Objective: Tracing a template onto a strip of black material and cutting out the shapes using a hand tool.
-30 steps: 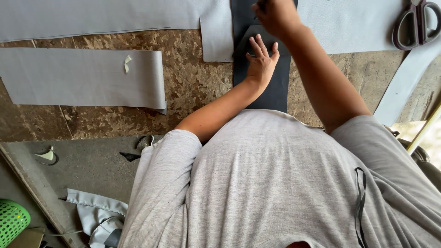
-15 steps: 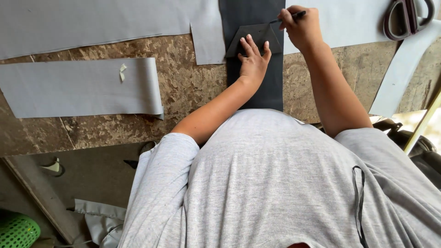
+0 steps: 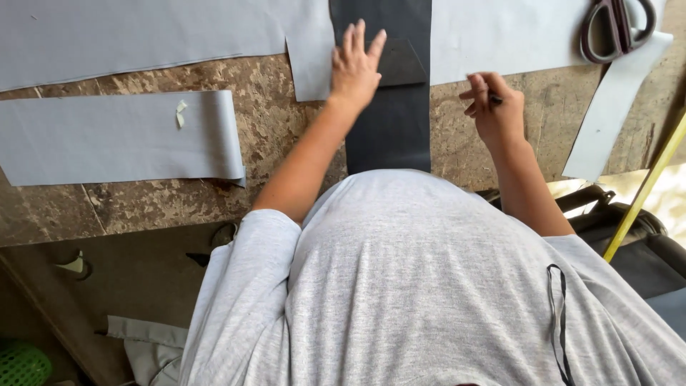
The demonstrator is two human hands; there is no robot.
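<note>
My left hand (image 3: pixel 355 64) lies flat, fingers spread, on a long black strip of material (image 3: pixel 391 121) that runs down the worn brown table (image 3: pixel 271 136). A smaller dark template piece (image 3: pixel 401 63) lies on the strip beside my fingers. To the right of the strip, just above the bare tabletop, my right hand (image 3: pixel 494 107) grips a thin dark pen (image 3: pixel 495 99).
Grey sheets lie at the top left (image 3: pixel 143 36), at the left (image 3: pixel 114 139) and at the top right (image 3: pixel 500 36). Large scissors (image 3: pixel 616 27) rest at the top right on a grey strip (image 3: pixel 614 107). A yellow stick (image 3: pixel 647 189) leans at the right. A green basket (image 3: pixel 21 363) sits bottom left.
My right hand has drawn back from the black strip toward me and to the right, still holding the pen. My left hand stays pressed on the strip.
</note>
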